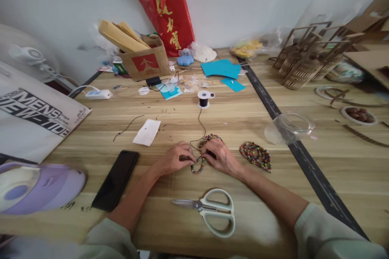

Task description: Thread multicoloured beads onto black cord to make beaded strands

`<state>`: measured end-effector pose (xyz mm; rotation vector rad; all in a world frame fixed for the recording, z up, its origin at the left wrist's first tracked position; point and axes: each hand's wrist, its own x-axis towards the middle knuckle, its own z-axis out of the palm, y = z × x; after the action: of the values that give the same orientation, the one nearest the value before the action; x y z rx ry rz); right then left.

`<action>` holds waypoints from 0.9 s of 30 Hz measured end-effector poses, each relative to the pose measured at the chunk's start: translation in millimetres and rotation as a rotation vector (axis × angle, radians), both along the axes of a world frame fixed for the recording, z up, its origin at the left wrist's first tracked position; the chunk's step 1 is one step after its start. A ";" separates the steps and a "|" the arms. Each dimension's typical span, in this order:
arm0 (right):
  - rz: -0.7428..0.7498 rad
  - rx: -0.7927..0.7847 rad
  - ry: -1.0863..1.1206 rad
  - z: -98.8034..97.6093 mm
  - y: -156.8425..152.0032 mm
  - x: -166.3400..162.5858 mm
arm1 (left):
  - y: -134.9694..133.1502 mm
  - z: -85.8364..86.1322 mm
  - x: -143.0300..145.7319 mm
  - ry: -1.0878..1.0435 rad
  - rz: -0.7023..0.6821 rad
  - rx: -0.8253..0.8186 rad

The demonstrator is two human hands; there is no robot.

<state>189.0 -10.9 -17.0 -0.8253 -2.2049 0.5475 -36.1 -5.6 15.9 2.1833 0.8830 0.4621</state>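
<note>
Between my hands lies a small loop of colourful beads, a beaded bracelet [198, 166], near the middle of the table. My left hand [178, 158] pinches the loop's upper left side between thumb and finger. At its upper right, my right hand [219, 156] has its fingers pressed together on the cord end by the beads. A thin black cord [200, 123] runs from there up to a spool [203, 100]. Behind my right hand a longer bead string [212, 137] is partly hidden. Another heap of bead strings [255, 156] rests to the right.
White-handled scissors [217, 210] lie in front of my hands. A black phone [116, 180] and a white paper piece [147, 132] are on the left. A clear plastic jar [288, 128] lies right. Blue sheets [221, 68], a cardboard box [146, 62] and woven baskets [304, 64] stand farther back.
</note>
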 end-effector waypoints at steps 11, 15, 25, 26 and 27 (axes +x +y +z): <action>-0.004 -0.028 -0.020 3.8 -0.9 -1.0 | 0.4 -1.8 0.0 0.002 0.013 0.018; -0.007 -0.033 -0.018 5.5 -1.3 -1.1 | -0.1 -1.4 0.2 -0.003 0.009 0.011; -0.003 -0.024 -0.015 2.7 -0.5 -0.7 | 0.2 2.8 -2.7 0.028 -0.029 -0.041; -0.002 -0.022 -0.013 2.3 -0.4 -0.7 | 0.1 3.3 -2.9 0.034 -0.035 -0.042; 0.000 -0.021 -0.012 2.0 -0.3 -0.8 | 0.0 3.7 -3.0 0.039 -0.041 -0.040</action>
<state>188.3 -11.3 -15.0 -0.8417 -2.2136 0.5684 -39.1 -5.6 19.6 2.1762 0.8597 0.3807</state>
